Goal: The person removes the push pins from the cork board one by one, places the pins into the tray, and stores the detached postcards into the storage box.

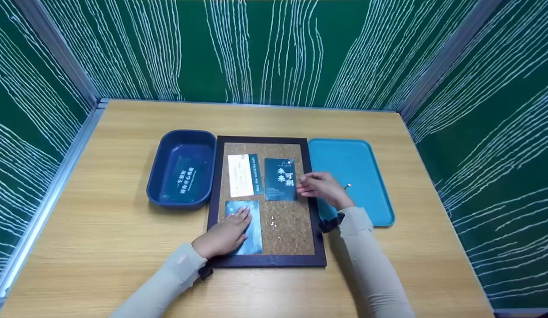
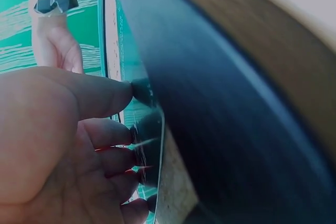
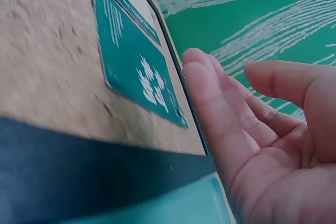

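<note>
My left hand [image 1: 225, 232] rests with fingers spread on a light blue card [image 1: 255, 234] at the lower left of a dark-framed cork board [image 1: 294, 238]. In the left wrist view its fingertips [image 2: 147, 129] press on the card's glossy face. My right hand [image 1: 320, 187] is over the board's right frame, beside a dark teal card [image 1: 280, 179] with white characters. Nothing shows between its fingers [image 3: 210, 98], which are loosely bent with the thumb apart. A white and teal card [image 1: 241, 176] lies at the board's upper left. Several small shiny pieces [image 1: 274, 223] are on the cork.
To the left stands a dark blue bin [image 1: 157, 174] with a teal card [image 1: 185, 179] inside. A turquoise tray [image 1: 344, 159] lies to the right, with a small shiny piece [image 1: 347, 187] near my right wrist. Green panels [image 1: 291, 53] border the wooden table [image 1: 101, 247].
</note>
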Demonstrator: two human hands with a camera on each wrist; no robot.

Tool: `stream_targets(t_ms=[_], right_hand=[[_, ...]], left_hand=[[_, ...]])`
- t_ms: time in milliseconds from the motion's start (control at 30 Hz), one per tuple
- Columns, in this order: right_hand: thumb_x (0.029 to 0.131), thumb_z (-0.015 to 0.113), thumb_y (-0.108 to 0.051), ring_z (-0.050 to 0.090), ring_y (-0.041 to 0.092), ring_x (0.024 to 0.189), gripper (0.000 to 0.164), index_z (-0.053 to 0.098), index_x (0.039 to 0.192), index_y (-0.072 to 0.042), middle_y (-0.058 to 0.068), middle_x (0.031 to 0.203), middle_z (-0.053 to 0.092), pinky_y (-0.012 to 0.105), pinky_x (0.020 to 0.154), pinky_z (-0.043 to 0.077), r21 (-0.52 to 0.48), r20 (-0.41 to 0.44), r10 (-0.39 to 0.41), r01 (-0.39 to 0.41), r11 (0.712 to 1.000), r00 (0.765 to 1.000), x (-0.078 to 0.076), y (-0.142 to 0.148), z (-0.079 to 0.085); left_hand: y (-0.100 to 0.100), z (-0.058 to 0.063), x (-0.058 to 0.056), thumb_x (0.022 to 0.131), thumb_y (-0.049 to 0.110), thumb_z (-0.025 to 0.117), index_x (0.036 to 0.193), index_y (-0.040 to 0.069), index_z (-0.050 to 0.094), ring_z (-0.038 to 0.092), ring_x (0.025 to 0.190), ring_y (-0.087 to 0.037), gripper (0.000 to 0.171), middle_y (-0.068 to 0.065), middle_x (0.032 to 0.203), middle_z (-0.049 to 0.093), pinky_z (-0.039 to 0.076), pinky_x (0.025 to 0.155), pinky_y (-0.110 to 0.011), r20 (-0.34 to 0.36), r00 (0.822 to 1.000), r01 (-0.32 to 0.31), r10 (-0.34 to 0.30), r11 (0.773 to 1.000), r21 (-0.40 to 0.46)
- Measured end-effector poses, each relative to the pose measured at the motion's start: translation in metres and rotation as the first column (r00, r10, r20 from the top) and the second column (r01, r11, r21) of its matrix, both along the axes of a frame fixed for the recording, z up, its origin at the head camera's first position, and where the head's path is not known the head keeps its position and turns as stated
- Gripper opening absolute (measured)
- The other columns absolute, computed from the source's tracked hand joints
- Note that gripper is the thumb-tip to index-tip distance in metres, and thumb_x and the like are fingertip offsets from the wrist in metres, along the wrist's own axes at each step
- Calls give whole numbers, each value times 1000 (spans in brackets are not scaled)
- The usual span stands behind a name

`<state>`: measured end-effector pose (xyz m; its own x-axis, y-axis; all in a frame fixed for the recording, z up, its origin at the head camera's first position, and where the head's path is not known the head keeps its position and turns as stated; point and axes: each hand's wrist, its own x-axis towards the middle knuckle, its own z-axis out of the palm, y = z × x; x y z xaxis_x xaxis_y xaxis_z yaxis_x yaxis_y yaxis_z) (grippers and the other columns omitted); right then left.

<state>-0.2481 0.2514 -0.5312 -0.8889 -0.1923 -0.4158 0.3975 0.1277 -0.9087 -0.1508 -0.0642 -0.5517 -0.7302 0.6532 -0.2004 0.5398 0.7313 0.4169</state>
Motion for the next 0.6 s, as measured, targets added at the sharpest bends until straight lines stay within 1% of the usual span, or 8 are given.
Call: stream_targets(t_ms=[100, 267, 467, 600], right_hand=[[96, 57, -12, 72, 16, 81, 37, 53, 124, 12, 11, 92, 71, 29, 78, 59, -27, 5, 19, -19, 999, 1000, 4, -8, -4], [97, 55, -11, 72, 17, 83, 37, 52, 123, 14, 11, 92, 71, 29, 80, 59, -99, 19, 67, -65, 993, 998, 12, -21, -11], [97, 55, -12, 72, 18, 85, 38, 53, 123, 14, 13, 96, 72, 32, 82, 58, -123, 7, 122, -120, 985, 993, 18, -36, -16], [97, 55, -13, 72, 18, 86, 38, 53, 124, 14, 12, 96, 72, 32, 84, 58, -149, 9, 149, -146, 978, 989, 22, -45, -20]], left_hand=[[1, 0, 0, 101, 24, 46, 150, 1, 28, 16, 148, -31, 56, -15, 160, 18, 20, 120, -47, 2, 1000, -3, 3, 1000, -12], [2, 0, 0, 101, 23, 46, 150, 1, 29, 16, 148, -31, 56, -16, 160, 18, 20, 120, -47, 5, 1000, -7, 7, 1000, -20], [2, 0, 0, 101, 23, 46, 150, 1, 28, 15, 148, -31, 56, -16, 160, 18, 21, 120, -47, 1, 1000, -3, 3, 999, -35], [2, 2, 1, 101, 21, 46, 149, -2, 29, 17, 148, -33, 56, -19, 159, 19, 22, 119, -49, -9, 1000, 4, -4, 1000, -22]])
